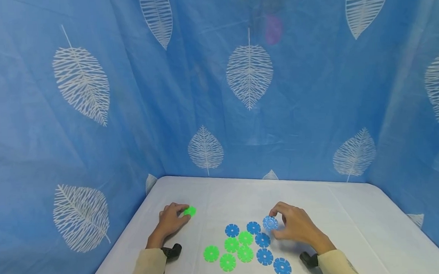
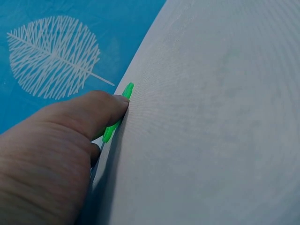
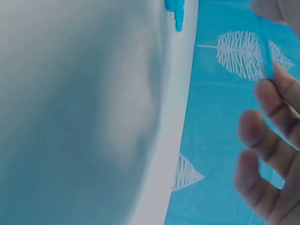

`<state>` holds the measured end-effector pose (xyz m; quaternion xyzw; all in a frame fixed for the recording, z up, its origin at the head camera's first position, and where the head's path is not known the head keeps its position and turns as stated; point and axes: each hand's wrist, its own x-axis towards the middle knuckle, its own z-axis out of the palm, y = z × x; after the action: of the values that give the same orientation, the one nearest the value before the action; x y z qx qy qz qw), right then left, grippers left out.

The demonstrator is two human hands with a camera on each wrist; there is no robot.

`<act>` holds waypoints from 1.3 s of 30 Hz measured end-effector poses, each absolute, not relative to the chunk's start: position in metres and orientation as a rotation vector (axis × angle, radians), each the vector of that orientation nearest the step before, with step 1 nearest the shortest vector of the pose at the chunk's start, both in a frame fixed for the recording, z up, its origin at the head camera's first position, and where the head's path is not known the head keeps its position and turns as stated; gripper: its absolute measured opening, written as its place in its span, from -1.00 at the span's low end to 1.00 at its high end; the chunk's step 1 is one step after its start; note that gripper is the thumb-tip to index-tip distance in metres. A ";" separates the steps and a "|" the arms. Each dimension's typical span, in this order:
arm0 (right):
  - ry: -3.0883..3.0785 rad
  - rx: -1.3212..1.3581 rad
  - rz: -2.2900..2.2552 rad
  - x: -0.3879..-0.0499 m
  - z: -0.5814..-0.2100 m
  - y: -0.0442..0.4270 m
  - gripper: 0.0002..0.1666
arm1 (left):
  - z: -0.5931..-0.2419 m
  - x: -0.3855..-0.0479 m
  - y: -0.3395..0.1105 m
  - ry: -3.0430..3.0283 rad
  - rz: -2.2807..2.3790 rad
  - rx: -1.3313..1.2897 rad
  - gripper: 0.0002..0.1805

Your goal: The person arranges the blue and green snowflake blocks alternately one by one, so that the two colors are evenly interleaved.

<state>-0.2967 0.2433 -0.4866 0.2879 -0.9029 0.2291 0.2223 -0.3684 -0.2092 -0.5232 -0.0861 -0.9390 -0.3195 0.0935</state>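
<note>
At the left of the table, my left hand (image 1: 170, 219) pinches a green notched plastic disc (image 1: 190, 211) between thumb and fingers. In the left wrist view that green disc (image 2: 108, 133) shows edge-on, close to the white tabletop. My right hand (image 1: 296, 223) holds a blue notched disc (image 1: 270, 223) by its edges, thumb on one side and fingertip on the other. The right wrist view shows this blue disc (image 3: 266, 51) edge-on, raised off the table, while the other fingers (image 3: 265, 136) curve loosely beside it.
Between the hands lie several green discs (image 1: 231, 244) in a cluster, with several blue discs (image 1: 264, 256) along their right and far sides. The white table (image 1: 214, 194) meets a blue leaf-patterned curtain (image 1: 289, 142) at the back and sides.
</note>
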 end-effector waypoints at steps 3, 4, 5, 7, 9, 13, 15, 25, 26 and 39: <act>-2.451 0.767 0.656 -0.305 -0.482 0.233 -0.49 | -0.523 -0.367 -0.209 -2.782 -0.955 -0.266 -0.57; -2.447 0.758 0.668 -0.308 -0.480 0.230 -0.49 | -0.523 -0.367 -0.208 -2.781 -0.955 -0.266 -0.58; -2.445 0.749 0.679 -0.311 -0.479 0.225 -0.49 | -0.523 -0.366 -0.208 -2.784 -0.959 -0.261 -0.58; -2.438 0.735 0.705 -0.317 -0.476 0.216 -0.51 | -0.523 -0.366 -0.207 -2.787 -0.960 -0.259 -0.58; -2.431 0.722 0.732 -0.323 -0.473 0.206 -0.53 | -0.523 -0.367 -0.207 -2.783 -0.960 -0.256 -0.58; -2.436 0.691 0.749 -0.334 -0.470 0.187 -0.57 | -0.523 -0.368 -0.207 -2.767 -0.955 -0.257 -0.58; -2.458 0.672 0.731 -0.340 -0.469 0.179 -0.57 | -0.523 -0.367 -0.207 -2.762 -0.957 -0.260 -0.58; -2.484 0.578 0.790 -0.366 -0.470 0.137 -0.55 | -0.524 -0.367 -0.207 -2.751 -0.961 -0.256 -0.60; -2.495 0.562 0.794 -0.368 -0.470 0.133 -0.54 | -0.524 -0.367 -0.208 -2.749 -0.960 -0.257 -0.60; -2.627 0.448 0.965 -0.372 -0.484 0.068 -0.52 | -0.526 -0.367 -0.207 -2.740 -0.929 -0.267 -0.60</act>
<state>-0.3724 0.0677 -0.4836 0.1561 -0.9159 0.3366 0.1531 -0.3667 -0.2068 -0.5258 -0.0913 -0.9365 -0.3176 0.1175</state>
